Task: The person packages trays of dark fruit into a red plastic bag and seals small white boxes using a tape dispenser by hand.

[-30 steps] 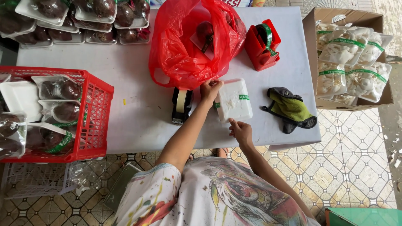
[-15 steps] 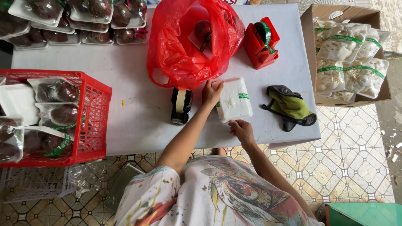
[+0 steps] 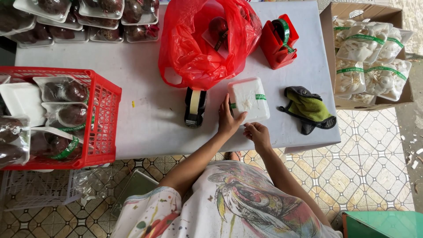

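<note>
The left hand (image 3: 228,120) lies with open fingers on the near left edge of a white tray (image 3: 248,100) with a green band, which sits on the table (image 3: 150,119) beside a tape dispenser (image 3: 195,107). The right hand (image 3: 257,134) pinches the tray's near edge.

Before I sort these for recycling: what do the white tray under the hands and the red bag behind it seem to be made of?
The white tray looks like matte foam under clear film, judging by its soft rounded edges. The red bag seems thin glossy plastic: it is crinkled, shiny and see-through.
</note>
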